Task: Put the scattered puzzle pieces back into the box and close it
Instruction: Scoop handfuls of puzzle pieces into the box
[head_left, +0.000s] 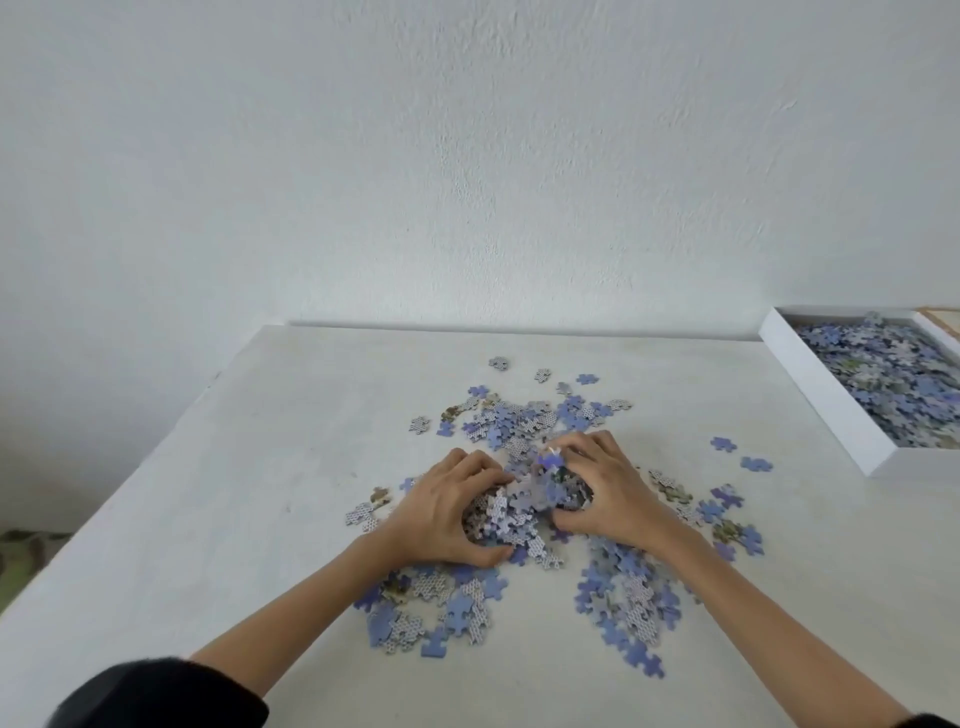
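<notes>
From the head view, a pale worktop (260, 467) stands against a white wall (467, 156). Near the middle of the worktop both hands are cupped around a small heap of puzzle pieces (524, 506). The left hand (441, 512) curls in from nine o'clock of the heap, its fingers bent over the top and its thumb pressed at the lower edge. The right hand (605, 493) curls in from three o'clock in the same way. Each hand's grip is half closed on the heap, touching the pieces; together they hold the heap between them, though I cannot tell whether any piece is lifted off the worktop.

More loose pieces lie around the hands. A scattered cluster (524, 415) lies at twelve o'clock of the heap, just beyond the fingertips. Another cluster (441, 608) lies at seven o'clock, under the left forearm, and a third (628, 597) at five o'clock, beside the right forearm. A few single pieces (740, 454) lie apart at two o'clock, between the heap and the box.

The box (826, 395) is white and open, at the right edge of the worktop, at two o'clock of the hands and well apart from them. It already holds many blue and grey pieces. A dark sleeve (166, 691) covers the left arm near the bottom edge.
</notes>
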